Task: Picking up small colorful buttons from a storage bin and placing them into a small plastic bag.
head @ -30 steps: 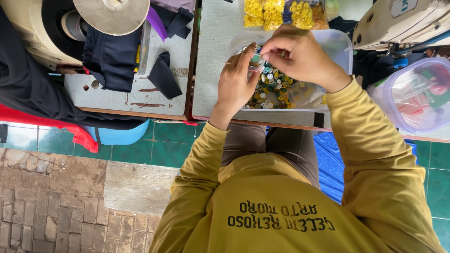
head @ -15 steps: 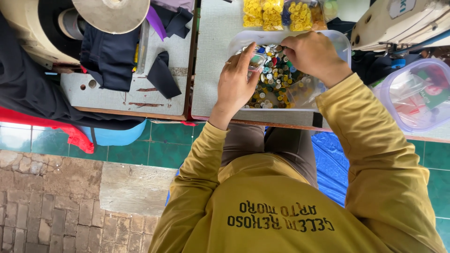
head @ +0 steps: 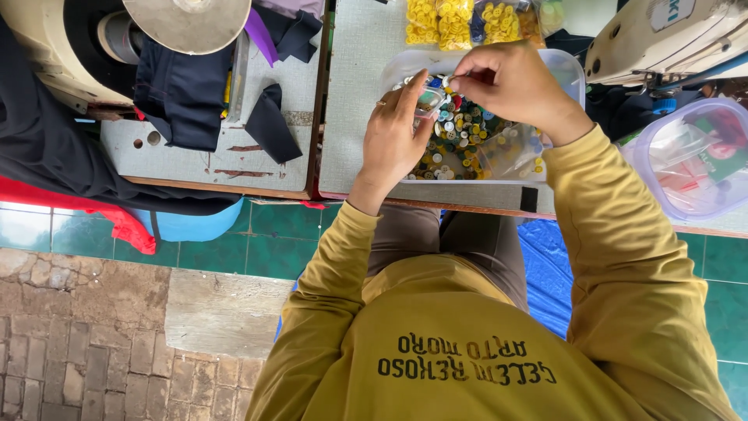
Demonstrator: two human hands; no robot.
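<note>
both hands have drawn closer together since the earlier frames and now meet above the clear tray of mixed buttons. the left hand sits at about 9 o'clock of the tray, with its thumb and forefinger closed on a small clear bag at the tray's near-left corner. the right hand hovers at about 12 o'clock of the tray, its fingertips pinched on what looks like a single small pale button, held just beside the mouth of the bag; the button is too small to tell its colour surely.

the tray rests on a grey table top and holds a loose heap of buttons in many colours, spread from its centre toward 4 o'clock. at 12 o'clock beyond the tray lie packets of yellow buttons, already sorted by colour. judged from this, sorting is well begun yet far from finished: most of the buttons are still mixed in the tray, and the bag in hand appears nearly empty.

at 9 o'clock of the table stands a sewing machine bed with dark cloth draped over it. at 3 o'clock a lidded clear box sits well apart from the tray.
</note>
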